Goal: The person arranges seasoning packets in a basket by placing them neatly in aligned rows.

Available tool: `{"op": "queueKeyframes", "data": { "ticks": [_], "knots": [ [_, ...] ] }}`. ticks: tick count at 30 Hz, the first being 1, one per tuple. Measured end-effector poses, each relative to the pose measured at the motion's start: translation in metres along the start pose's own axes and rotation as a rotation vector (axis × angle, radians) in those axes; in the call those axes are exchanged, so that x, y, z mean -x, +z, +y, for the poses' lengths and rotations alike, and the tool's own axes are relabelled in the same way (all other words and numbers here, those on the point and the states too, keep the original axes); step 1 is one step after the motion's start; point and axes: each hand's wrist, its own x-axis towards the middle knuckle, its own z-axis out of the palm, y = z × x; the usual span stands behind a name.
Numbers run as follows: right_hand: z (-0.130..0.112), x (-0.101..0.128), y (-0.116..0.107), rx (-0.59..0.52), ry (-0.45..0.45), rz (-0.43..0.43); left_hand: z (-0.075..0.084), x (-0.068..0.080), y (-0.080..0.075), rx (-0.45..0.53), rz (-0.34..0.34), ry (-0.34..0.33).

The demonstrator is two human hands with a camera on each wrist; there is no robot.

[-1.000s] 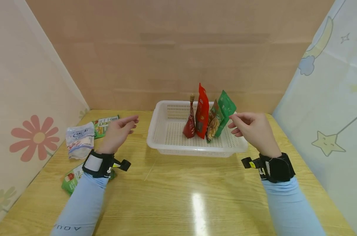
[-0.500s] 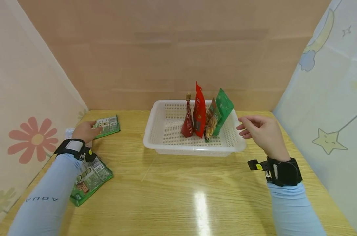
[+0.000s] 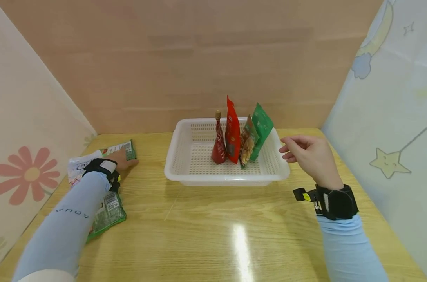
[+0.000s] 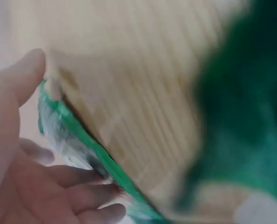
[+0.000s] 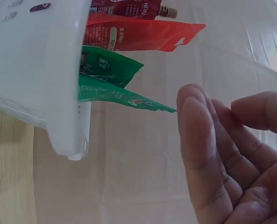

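At the left of the table my left hand (image 3: 123,159) is over a flat green packet (image 3: 129,149), fingers spread. In the left wrist view its thumb and fingers lie around the edge of a green packet (image 4: 103,154), not plainly gripping it. A white pouch (image 3: 80,166) lies under that wrist, partly hidden. Another green packet (image 3: 109,213) lies closer, half covered by the sleeve. My right hand (image 3: 310,156) hovers beside the right rim of a white plastic basket (image 3: 227,178), fingers loosely bent and holding nothing. In the right wrist view green bags (image 5: 124,95) stand near its fingertips, apart from them.
Inside the basket stand a dark red spouted Heinz pouch (image 3: 219,149), a red bag (image 3: 232,135), a brown-and-green bag (image 3: 248,145) and a green bag (image 3: 263,127). Its left half shows bare floor. A brown back wall (image 3: 199,78) and patterned side walls enclose the table.
My left hand has gone from above the table near the packets, out left over the white pouch, then slightly right onto the far green packet. The right hand has drawn back slightly from the green bag.
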Motion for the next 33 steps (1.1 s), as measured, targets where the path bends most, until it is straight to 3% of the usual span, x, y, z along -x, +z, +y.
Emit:
{"op": "queueKeyframes", "data": {
  "ticks": [3,9,15,18,22,25,30,33],
  "knots": [
    [-0.002,0.000,0.001,-0.006,-0.005,0.006,0.018,-0.004,0.003,-0.060,0.045,-0.059],
    [-0.005,0.000,0.007,0.001,-0.005,-0.022,0.039,-0.003,0.006,-0.077,0.146,-0.144],
    [-0.004,-0.001,0.012,0.005,-0.025,-0.029,0.030,-0.004,0.006,-0.104,0.302,-0.086],
    [-0.003,-0.001,0.012,0.003,-0.042,-0.038,0.029,-0.003,-0.005,-0.078,0.390,-0.074],
    [-0.002,-0.001,0.015,0.001,-0.063,-0.058,0.043,0.017,-0.031,0.026,0.482,-0.083],
    [-0.003,-0.001,0.016,0.002,-0.063,-0.066,0.052,0.031,-0.047,0.127,0.586,-0.041],
    [-0.004,0.000,0.018,-0.014,-0.038,-0.068,0.065,0.055,-0.063,0.285,0.751,0.044],
    [-0.006,0.000,0.019,-0.026,-0.023,-0.070,0.076,0.072,-0.067,0.409,0.826,0.035]
  ]
}}
